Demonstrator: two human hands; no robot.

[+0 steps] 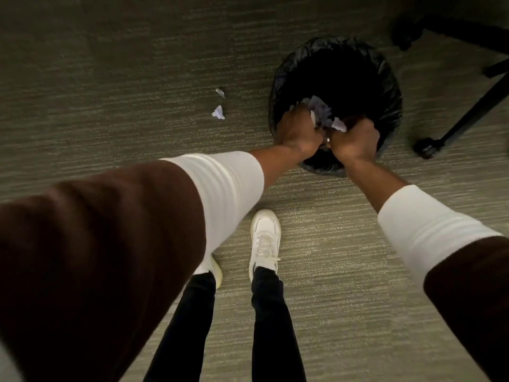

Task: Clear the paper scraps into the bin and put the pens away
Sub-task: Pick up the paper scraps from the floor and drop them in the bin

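From the head camera, looking straight down, a round bin [385, 86] lined with a black bag stands on grey-green carpet [110, 64]. Its inside is too dark to show any contents below the hands.

Both hands are held over the near part of the bin's mouth, close together. The left hand [298, 129] is closed into a fist around crumpled pale paper scraps [321, 110], which bulge out above and between the two fists. The right hand [355, 137] is likewise clenched on the same bundle, a white corner of paper poking out at its thumb side. The wad sits inside the rim's outline, above the dark opening.

Two loose scraps lie on the carpet to the left of the bin, well apart from the hands: a larger one [218, 112] and a smaller one [220, 92] just beyond it.

A chair base [468, 117] with castors stands to the bin's right. White shoes [265, 238] show below.
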